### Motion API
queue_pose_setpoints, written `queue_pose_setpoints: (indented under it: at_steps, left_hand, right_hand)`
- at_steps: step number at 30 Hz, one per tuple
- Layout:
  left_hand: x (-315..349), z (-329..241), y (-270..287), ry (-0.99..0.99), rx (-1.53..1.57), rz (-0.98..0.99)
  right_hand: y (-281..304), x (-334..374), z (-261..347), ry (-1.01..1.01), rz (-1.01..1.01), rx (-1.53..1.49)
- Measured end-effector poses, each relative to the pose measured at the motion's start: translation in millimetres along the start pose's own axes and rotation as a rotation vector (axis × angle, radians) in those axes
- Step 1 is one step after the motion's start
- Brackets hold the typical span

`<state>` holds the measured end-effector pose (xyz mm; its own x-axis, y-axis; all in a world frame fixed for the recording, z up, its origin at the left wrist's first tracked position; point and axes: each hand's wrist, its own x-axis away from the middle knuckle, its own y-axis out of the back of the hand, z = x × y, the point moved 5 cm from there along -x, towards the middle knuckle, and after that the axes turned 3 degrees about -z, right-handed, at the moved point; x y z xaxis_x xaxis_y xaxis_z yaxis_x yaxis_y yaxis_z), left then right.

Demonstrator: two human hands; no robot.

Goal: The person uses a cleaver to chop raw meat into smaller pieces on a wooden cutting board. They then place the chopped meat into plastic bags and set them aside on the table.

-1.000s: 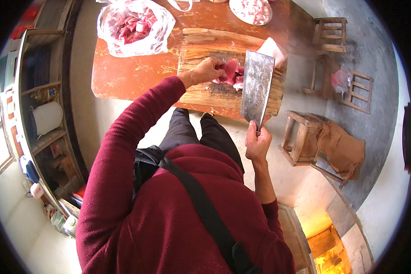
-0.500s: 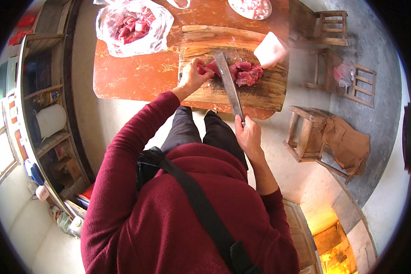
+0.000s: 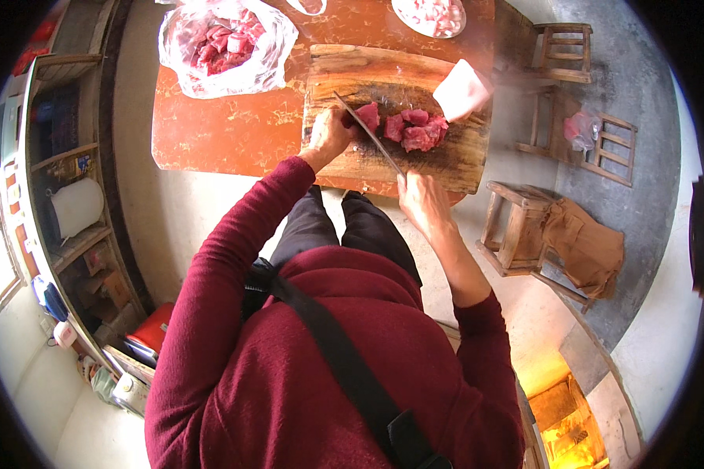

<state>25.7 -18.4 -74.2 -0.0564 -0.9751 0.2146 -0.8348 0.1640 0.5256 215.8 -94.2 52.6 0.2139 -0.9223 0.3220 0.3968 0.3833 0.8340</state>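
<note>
My right hand point(image 3: 424, 202) grips the handle of a cleaver point(image 3: 374, 137), whose long blade slants up and left, seen nearly edge-on. Left of the blade, my left hand point(image 3: 328, 134) has its fingers curled on a piece of red meat, mostly hidden by the fingers and the blade. A chunk of red meat point(image 3: 368, 116) shows just right of the blade. Several cut red pieces point(image 3: 421, 133) lie in a heap farther right on the wooden cutting board point(image 3: 368, 62). A pale pink-white slab, perhaps fat or skin point(image 3: 463, 90), rests at the board's right side.
On the reddish marbled table point(image 3: 203, 133), a clear plastic bag point(image 3: 274, 62) of red meat chunks stands far left. A plate point(image 3: 400, 11) of pale diced pieces is at the far edge. Wooden stools point(image 3: 516, 234) stand right, one draped with brown cloth point(image 3: 587, 250). Shelves point(image 3: 86, 242) line the left.
The cleaver has tilted farther left, its tip now by my left fingers. A meat chunk now sits apart, right of the blade. My left hand has curled its fingers in closer.
</note>
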Motion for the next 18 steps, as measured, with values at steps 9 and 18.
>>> queue_pose_setpoints:
  at_steps: [9,18]
  left_hand:
    - [-9,-2,14,0.065,-0.004,0.120]
    - [-21,-14,68,0.057,-0.207,0.054]
  right_hand:
    - [-21,-47,7,0.076,-0.052,-0.034]
    - [-6,10,-31,-0.029,-0.014,0.030]
